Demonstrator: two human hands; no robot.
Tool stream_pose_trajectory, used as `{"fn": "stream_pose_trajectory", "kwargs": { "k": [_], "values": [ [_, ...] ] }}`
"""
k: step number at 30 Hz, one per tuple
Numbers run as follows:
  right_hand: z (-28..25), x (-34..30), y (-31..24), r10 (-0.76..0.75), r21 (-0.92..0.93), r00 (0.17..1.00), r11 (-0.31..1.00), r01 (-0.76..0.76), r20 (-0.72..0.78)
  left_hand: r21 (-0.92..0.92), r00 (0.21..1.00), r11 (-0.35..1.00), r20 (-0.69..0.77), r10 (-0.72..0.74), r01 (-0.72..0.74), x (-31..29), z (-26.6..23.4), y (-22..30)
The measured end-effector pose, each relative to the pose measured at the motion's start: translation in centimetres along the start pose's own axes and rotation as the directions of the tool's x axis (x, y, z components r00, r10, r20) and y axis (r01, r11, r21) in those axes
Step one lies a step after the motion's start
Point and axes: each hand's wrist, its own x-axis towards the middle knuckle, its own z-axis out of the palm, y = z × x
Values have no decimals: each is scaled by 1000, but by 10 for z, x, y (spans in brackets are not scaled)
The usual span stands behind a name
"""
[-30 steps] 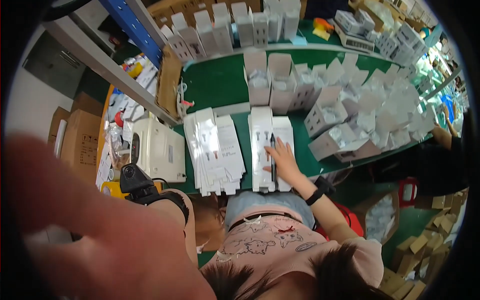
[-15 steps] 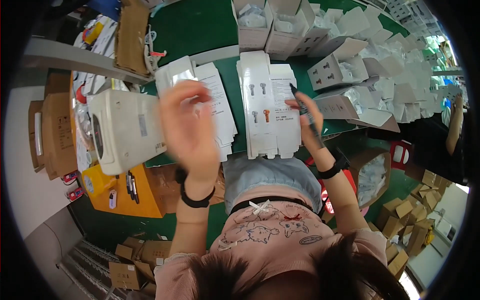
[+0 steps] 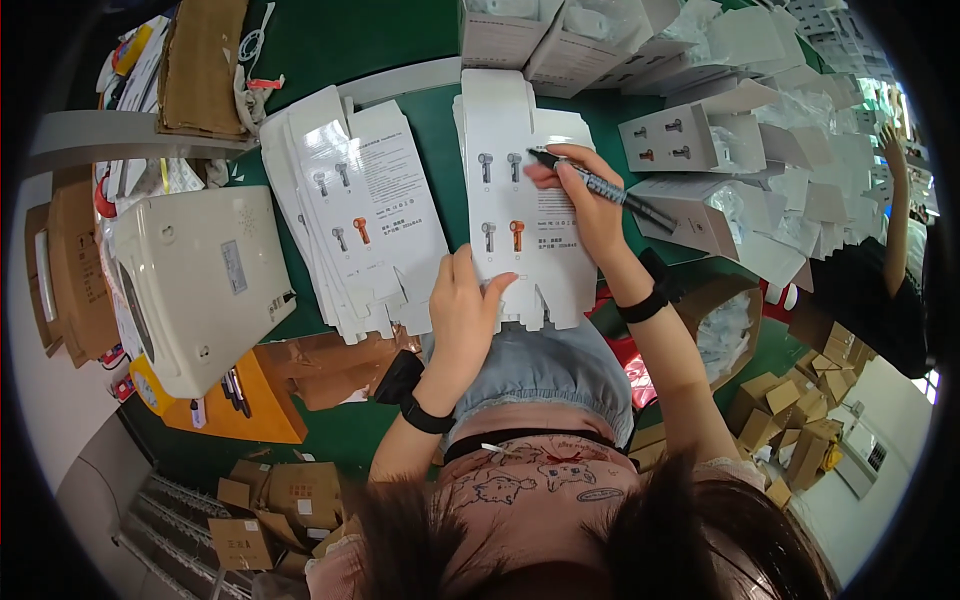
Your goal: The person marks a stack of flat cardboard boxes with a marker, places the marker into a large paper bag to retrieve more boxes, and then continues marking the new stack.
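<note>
A stack of flat printed white cartons [image 3: 498,115] lies in front of me, its top sheet showing several small pictures of handheld devices, one orange. My right hand [image 3: 598,222] is closed round a dark marker pen [image 3: 606,189], the tip at the upper right device picture. My left hand [image 3: 464,318] lies open on the lower left edge of this stack, thumb apart from the fingers. Left of it sits a second stack of similar flat cartons [image 3: 385,165], fanned a little unevenly.
Open white boxes [image 3: 675,140] with plastic-wrapped contents crowd the right and back of the green table [image 3: 350,45]. At the left stands a cream-coloured machine [image 3: 205,280], near pens [image 3: 236,392] on an orange surface. Another person's arm [image 3: 897,220] shows at far right.
My left hand has come down from above the left stack onto the right stack's lower edge. My right hand has moved the pen tip left and down over the top carton.
</note>
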Motion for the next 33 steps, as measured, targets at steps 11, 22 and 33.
{"fn": "stream_pose_trajectory", "kwargs": {
  "k": [11,22,33],
  "values": [
    [2,-5,8,61,-341,998,938,-65,-23,-413,956,875,245,-160,252,-3,6,-6],
    [5,-3,16,-65,-495,998,867,62,10,-514,968,829,221,-119,219,-5,10,-14],
    [-4,-26,1,-100,-352,994,932,83,-32,-476,971,850,185,-154,225,-7,11,-13]
  ]
}}
